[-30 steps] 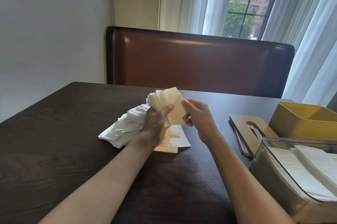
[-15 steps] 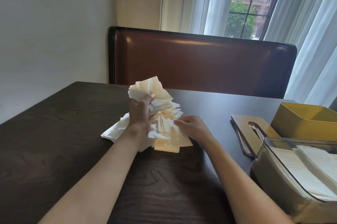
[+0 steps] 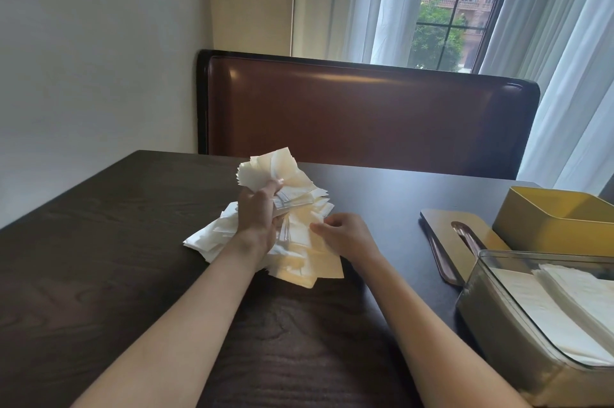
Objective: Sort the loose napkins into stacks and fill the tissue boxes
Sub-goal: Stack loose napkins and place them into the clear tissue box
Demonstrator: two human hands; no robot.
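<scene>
- The left hand [image 3: 257,213] is up off the table [image 3: 99,274], wrist bent, fingers curled tight round a bunch [image 3: 272,168] of napkins – the bunch fans out above the thumb
- The right hand [image 3: 344,233] is low, its palm facing down over the pile [image 3: 299,251], fingers bent; the fingertips [image 3: 315,226] touch the top napkin, but I cannot tell if they pinch it
- The pile lies in the middle of the table, under and between both hands, white napkins to the left and cream ones to the right
- Dark bare wood shows on the left and near the front edge – lots of room there
- On the right are a gold lid [image 3: 445,231] lying flat, a yellow box [image 3: 558,221] behind it, and a clear box [image 3: 518,318] with white napkins inside, close to the right arm
- A brown seat [image 3: 365,115] stands behind the far edge
</scene>
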